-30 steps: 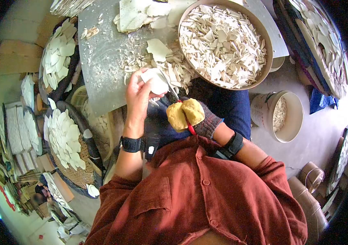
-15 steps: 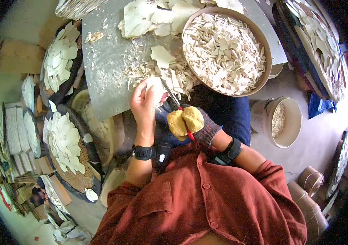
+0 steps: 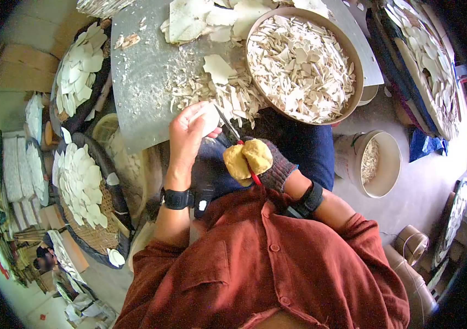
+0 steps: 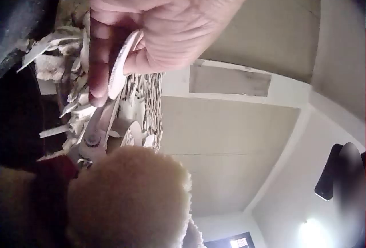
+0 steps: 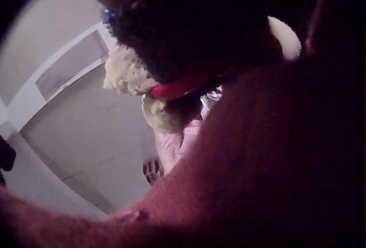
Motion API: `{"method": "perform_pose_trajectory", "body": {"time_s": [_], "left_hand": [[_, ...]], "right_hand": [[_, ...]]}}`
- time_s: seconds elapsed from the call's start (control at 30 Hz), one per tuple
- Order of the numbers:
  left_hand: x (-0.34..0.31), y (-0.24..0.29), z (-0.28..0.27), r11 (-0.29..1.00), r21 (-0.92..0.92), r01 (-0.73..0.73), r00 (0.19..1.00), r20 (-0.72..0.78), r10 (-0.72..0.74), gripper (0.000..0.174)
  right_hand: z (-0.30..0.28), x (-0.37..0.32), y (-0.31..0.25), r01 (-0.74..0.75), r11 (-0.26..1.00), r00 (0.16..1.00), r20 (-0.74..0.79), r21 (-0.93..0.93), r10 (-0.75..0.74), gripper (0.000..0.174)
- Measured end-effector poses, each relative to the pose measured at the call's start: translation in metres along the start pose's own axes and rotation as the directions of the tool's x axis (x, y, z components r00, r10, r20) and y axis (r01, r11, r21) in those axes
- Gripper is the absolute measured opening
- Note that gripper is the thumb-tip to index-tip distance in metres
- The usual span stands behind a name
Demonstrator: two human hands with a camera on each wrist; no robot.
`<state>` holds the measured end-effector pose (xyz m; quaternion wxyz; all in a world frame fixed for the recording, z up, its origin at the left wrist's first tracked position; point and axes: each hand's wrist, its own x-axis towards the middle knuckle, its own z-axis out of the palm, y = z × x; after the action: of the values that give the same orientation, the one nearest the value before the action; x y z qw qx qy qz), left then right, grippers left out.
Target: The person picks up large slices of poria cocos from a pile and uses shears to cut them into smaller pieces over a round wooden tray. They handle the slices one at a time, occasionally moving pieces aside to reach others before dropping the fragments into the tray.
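Note:
A thin white piece point(image 3: 206, 118) is pinched between the thumb and fingers of the left hand point(image 3: 186, 137); in the left wrist view the piece point(image 4: 121, 68) appears edge-on. The right hand point(image 3: 276, 164), in a dark knitted glove, grips scissors point(image 3: 227, 123) with red handles wrapped in yellow padding point(image 3: 248, 159). The blades point up and left, close beside the piece. In the left wrist view the scissors' pivot point(image 4: 93, 138) lies just below the left fingertips. The glove hides most of the right fingers.
On the metal table point(image 3: 140, 104) lie white fragments point(image 3: 239, 98) and larger flat pieces point(image 3: 189, 22). A round tray point(image 3: 358, 90) of fragments stands at its right. A bucket point(image 3: 348, 156) is at the right, with trays of white pieces point(image 3: 80, 181) at the left.
Since the earliest frame, the left hand and its white piece have shifted slightly down in the head view, and the piece's angle has changed. The right hand still grips the scissors in nearly the same place.

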<state>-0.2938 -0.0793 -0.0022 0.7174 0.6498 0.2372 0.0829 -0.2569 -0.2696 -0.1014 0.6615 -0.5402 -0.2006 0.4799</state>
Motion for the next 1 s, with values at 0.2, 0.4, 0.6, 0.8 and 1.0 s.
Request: {"method": "perform_pose_trajectory", "body": {"time_s": [0.2, 0.4, 0.6, 0.8, 1.0], "left_hand": [[-0.015, 0.038, -0.087, 0.921, 0.388, 0.029, 0.997, -0.078, 0.001, 0.029], [0.016, 0.07, -0.108, 0.467, 0.877, -0.112, 0.901, -0.108, 0.42, 0.018], [0.09, 0.044, 0.017, 0.437, 0.898, 0.052, 0.996, -0.076, 0.039, 0.031], [0.117, 0.005, 0.013, 0.907, 0.419, -0.04, 0.977, -0.174, 0.123, 0.011], [0.055, 0.041, 0.031, 0.999, 0.0, 0.049, 0.998, 0.024, -0.049, 0.032]], "right_hand": [[0.006, -0.011, -0.021, 0.139, 0.945, 0.989, -0.013, -0.297, -0.15, 0.026], [0.017, -0.014, -0.057, 0.231, 0.966, 0.952, 0.23, -0.115, -0.201, 0.032], [0.01, -0.017, -0.069, 0.345, 0.824, 0.935, 0.239, -0.449, -0.262, 0.04], [-0.01, -0.034, -0.071, 0.328, 0.837, 0.944, 0.112, -0.438, -0.311, 0.024], [-0.017, -0.021, -0.041, 0.287, 0.663, 0.951, -0.125, 0.691, -0.282, 0.021]]}}
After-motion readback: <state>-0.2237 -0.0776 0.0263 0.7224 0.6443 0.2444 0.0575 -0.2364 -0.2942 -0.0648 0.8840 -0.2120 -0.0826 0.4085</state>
